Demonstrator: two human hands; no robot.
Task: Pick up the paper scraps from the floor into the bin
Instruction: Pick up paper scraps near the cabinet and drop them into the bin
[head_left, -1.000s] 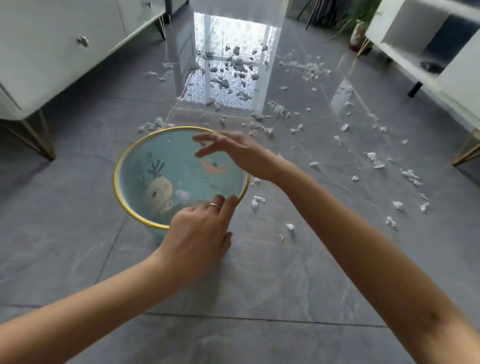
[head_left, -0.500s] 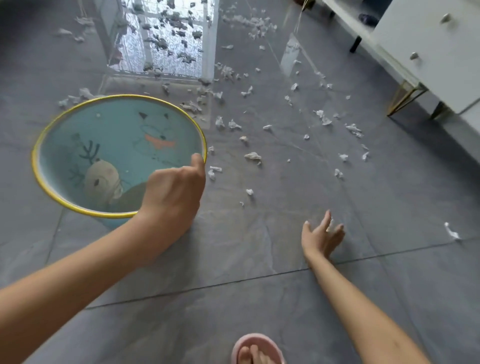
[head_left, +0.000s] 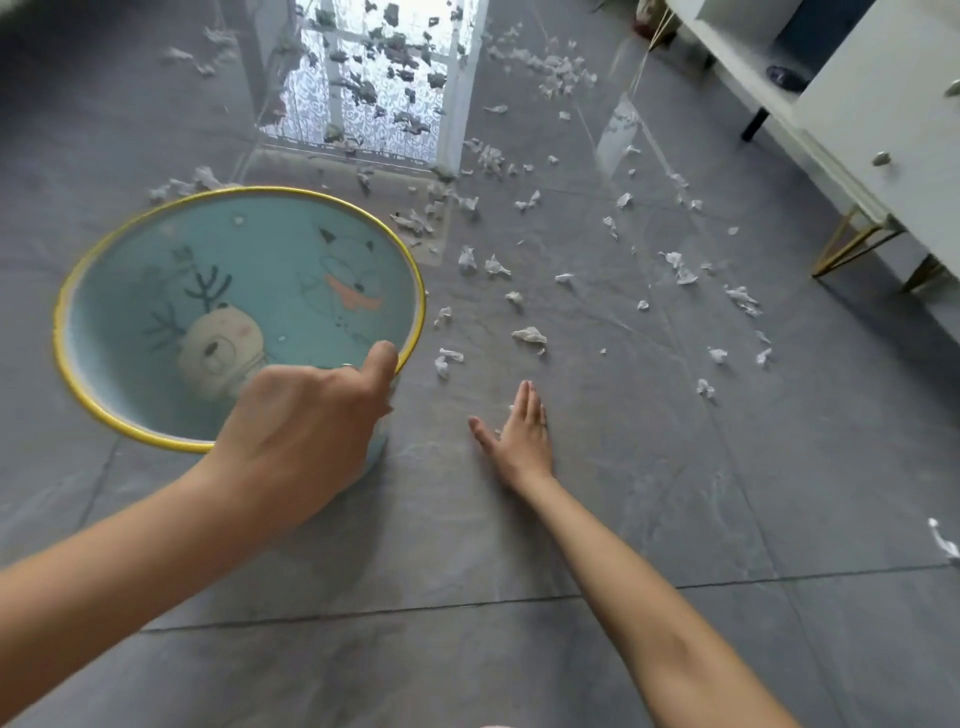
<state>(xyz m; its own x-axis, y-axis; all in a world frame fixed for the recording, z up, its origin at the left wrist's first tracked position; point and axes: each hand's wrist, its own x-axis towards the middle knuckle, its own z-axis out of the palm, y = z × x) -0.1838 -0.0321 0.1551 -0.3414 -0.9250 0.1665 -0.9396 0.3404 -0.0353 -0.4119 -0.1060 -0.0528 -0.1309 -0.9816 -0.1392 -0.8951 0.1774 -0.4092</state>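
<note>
The bin's (head_left: 78, 291) near-right rim is gripped by the left hand (head_left: 306, 415), with the thumb hooked over the yellow edge. The right hand (head_left: 519, 439) is laid flat on the floor (head_left: 675, 493) just right of the bin, fingers straight, nothing held. Scraps (head_left: 530, 335) are strewn just beyond its fingertips and on toward the floor's far and right edges.

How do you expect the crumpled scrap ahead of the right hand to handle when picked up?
The crumpled scrap looks thin and creased, so probably very light and floppy. On the glossy floor, it may skid if pushed.
</note>
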